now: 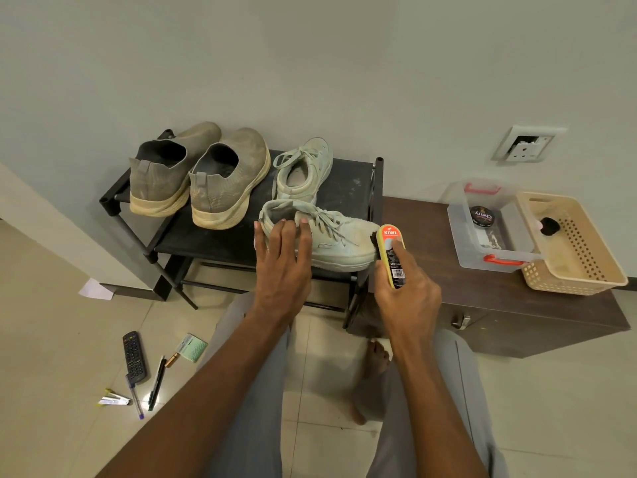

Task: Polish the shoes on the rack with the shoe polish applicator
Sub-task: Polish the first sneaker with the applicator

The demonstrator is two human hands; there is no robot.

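clear box (463,232): round polish tin (482,215) inside | left hand (282,267): fingers spread, resting on pale shoe (331,241) | right hand (408,298): wrapped around yellow polish stick (390,255)

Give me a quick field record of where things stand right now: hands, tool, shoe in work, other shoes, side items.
left hand: fingers resting on heel of the near pale sneaker, steadying it
right hand: gripping the shoe polish applicator
applicator contact: dark sponge end against the sneaker's toe
shoe position: front edge of the black rack, lying crosswise
other shoes: second pale sneaker behind; grey slip-on pair on the left
side items: polish tin in clear box; beige basket on brown cabinet
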